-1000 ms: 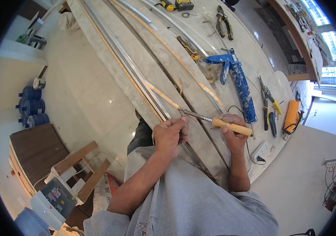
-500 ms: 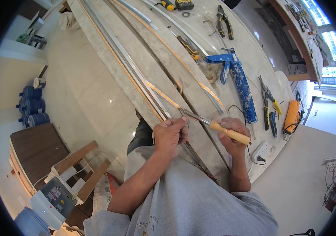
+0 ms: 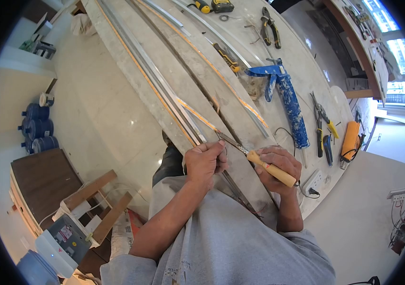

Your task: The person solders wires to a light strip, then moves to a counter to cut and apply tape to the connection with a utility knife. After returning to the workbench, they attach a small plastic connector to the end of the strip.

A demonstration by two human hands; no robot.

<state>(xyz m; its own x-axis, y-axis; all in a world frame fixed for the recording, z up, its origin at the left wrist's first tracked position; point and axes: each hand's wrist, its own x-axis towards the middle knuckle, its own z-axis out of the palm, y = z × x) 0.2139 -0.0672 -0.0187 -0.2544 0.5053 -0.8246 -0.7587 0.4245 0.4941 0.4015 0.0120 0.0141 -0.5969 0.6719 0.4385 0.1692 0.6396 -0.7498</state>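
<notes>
My right hand (image 3: 278, 164) is wrapped round the wooden handle of a soldering iron (image 3: 273, 170). Its metal shaft slants up and left, and the tip meets the end of an orange-lit LED strip (image 3: 196, 116). Just below that joint, my left hand (image 3: 205, 160) is closed in a pinch on a thin wire (image 3: 220, 136), mostly hidden by the fingers. The strip's free end angles away from a long aluminium profile (image 3: 157, 83) on the workbench. A second LED strip (image 3: 221, 78) runs farther right, its near end beside a short metal edge.
On the workbench (image 3: 302, 52) lie a blue caulking gun (image 3: 290, 107), pliers (image 3: 270, 28), yellow-handled snips (image 3: 321, 118), a utility knife (image 3: 226, 57) and an orange heat gun (image 3: 351, 140). A white power strip (image 3: 314, 183) with a plugged cord sits near my right forearm. Blue water bottles (image 3: 38, 126) stand left.
My right hand has turned, swinging the iron's handle slightly left and down, so the shaft stands steeper. The tip stays by the strip's end, and my left hand keeps its place.
</notes>
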